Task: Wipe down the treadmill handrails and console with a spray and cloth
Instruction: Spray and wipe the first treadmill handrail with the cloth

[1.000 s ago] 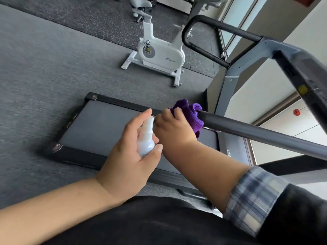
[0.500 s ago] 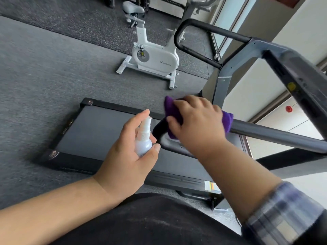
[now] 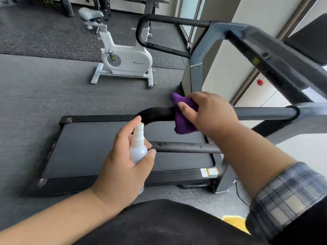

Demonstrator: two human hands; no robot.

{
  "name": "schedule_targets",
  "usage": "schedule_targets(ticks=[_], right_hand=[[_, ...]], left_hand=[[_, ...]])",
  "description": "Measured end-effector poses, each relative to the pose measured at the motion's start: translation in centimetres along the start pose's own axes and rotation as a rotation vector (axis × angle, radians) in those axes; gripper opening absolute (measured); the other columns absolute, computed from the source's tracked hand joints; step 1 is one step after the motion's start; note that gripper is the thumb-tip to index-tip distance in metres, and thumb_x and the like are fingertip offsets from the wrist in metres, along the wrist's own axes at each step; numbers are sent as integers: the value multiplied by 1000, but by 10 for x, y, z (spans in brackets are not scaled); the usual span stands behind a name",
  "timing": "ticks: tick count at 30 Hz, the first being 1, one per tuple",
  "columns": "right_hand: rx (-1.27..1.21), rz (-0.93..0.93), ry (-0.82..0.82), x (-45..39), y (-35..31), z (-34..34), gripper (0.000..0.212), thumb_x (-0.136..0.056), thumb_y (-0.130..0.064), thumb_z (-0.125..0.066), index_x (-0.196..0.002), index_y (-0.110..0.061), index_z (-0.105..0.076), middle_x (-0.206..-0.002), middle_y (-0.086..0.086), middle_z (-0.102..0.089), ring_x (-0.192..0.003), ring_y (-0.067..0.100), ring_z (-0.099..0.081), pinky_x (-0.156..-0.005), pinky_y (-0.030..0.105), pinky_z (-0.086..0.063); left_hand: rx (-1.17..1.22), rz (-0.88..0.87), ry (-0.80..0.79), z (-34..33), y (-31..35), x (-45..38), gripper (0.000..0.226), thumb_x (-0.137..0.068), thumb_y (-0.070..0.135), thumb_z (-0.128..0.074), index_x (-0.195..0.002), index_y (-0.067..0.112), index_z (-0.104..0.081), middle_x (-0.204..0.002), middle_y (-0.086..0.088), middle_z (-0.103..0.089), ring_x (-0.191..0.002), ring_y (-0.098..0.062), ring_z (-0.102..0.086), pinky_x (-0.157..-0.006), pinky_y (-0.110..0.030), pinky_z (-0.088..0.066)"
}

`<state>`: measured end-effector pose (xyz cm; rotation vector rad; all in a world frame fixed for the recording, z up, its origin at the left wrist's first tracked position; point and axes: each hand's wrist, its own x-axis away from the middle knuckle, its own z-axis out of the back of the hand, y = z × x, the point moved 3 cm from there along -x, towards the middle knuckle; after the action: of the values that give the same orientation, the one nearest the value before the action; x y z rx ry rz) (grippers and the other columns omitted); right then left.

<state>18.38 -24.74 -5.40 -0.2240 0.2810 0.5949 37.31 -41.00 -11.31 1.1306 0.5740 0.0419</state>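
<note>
- The task is judged to be under way: the near handrail (image 3: 256, 114) is being wiped, with the purple cloth (image 3: 182, 121) folded over it just right of its curved end.
- The cloth is gripped around the rail by the right hand (image 3: 210, 112), fingers curled over the top and thumb on the left edge of the cloth.
- The spray bottle (image 3: 138, 149) is held upright in the left hand (image 3: 123, 167), fingers wrapped round its body and the forefinger raised beside the nozzle; it sits to the left of the cloth, near the rail's bend but apart from it.
- No wet sheen can be made out on the rail, so how much of it is already wiped cannot be told.
- The far handrail (image 3: 159, 34) and the console (image 3: 276, 55), at the upper right, are not being touched; they are judged to be left to do.
- The rails are round tubes: the bend looks matte black, as if padded, while the straight run looks smooth and grey.
- The cloth looks soft and thick, bunched in folds; the bottle is small, translucent plastic with a white ridged sprayer.
- The treadmill belt (image 3: 123, 147) is flat and dark, on grey carpet (image 3: 35, 94), with a white exercise bike (image 3: 125, 61) beyond.
</note>
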Motion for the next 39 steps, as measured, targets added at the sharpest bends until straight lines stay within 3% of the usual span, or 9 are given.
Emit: schedule_targets(ticks=[4, 10, 12, 16, 19, 25, 30, 34, 39], right_hand=[[9, -64, 41, 10, 31, 6, 60, -89, -67, -25, -102, -26, -67, -88, -2, -61, -88, 29, -59, -74, 37, -40], [129, 46, -43, 4, -57, -18, 86, -74, -88, -20, -120, -29, -62, -114, -4, -64, -106, 27, -60, -89, 44, -40], [121, 84, -48, 2, -64, -21, 74, -79, -83, -29, -121, -30, -59, -113, -4, -62, -103, 27, -59, -86, 42, -38], [48, 145, -50, 7, -18, -11, 63, -84, -71, -39, -133, -34, -54, -115, -8, -62, -106, 23, -59, -89, 41, -42], [37, 55, 1, 21, 48, 3, 60, -83, -71, -45, -130, -36, -58, -115, -10, -64, -106, 21, -59, -93, 40, -41], [4, -96, 87, 46, 176, 34, 53, -86, -67, -43, -122, -35, -64, -111, -9, -67, -107, 21, -60, -97, 39, -38], [22, -118, 153, 45, 162, 29, 49, -87, -67, -45, -111, -32, -69, -106, -9, -68, -102, 23, -61, -92, 40, -34], [-18, 63, 85, 38, 124, 13, 57, -87, -68, -48, -123, -28, -64, -115, -5, -65, -106, 26, -59, -94, 45, -37], [-12, 224, -18, 37, 157, 25, 66, -86, -65, -40, -140, -30, -50, -125, -5, -59, -110, 24, -56, -90, 43, -42]], left_hand=[[-7, 29, -12, 0, -2, 1, 74, -84, 25, -65, -131, 70, -28, -96, 11, -64, -80, -16, -65, -74, -21, -52], [-21, -8, -36, -18, 9, -8, 76, -84, 24, -66, -130, 71, -27, -97, 14, -64, -81, -13, -66, -70, -11, -49], [-25, -22, -68, -33, 14, -11, 77, -83, 23, -66, -129, 71, -28, -98, 16, -64, -87, -11, -65, -77, -11, -48], [-28, -54, -114, -68, 26, -21, 79, -82, 21, -68, -131, 70, -29, -101, 19, -63, -91, -8, -64, -79, -9, -47], [-44, -63, -123, -97, 35, -27, 80, -86, 18, -70, -130, 70, -29, -101, 18, -63, -85, -10, -64, -74, -6, -45], [-58, -71, -122, -140, 49, -34, 82, -89, 16, -71, -131, 71, -28, -101, 14, -62, -91, -10, -63, -77, -6, -44], [-89, -65, -123, -174, 60, -36, 80, -84, 21, -67, -134, 68, -26, -101, 16, -61, -92, -7, -62, -80, -4, -42], [-111, -66, -133, -204, 70, -37, 80, -81, 25, -70, -136, 64, -27, -105, 21, -60, -99, -3, -62, -87, -4, -40], [-130, -62, -136, -241, 85, -37, 81, -81, 26, -71, -136, 65, -26, -110, 23, -59, -102, -2, -62, -89, -4, -40]])
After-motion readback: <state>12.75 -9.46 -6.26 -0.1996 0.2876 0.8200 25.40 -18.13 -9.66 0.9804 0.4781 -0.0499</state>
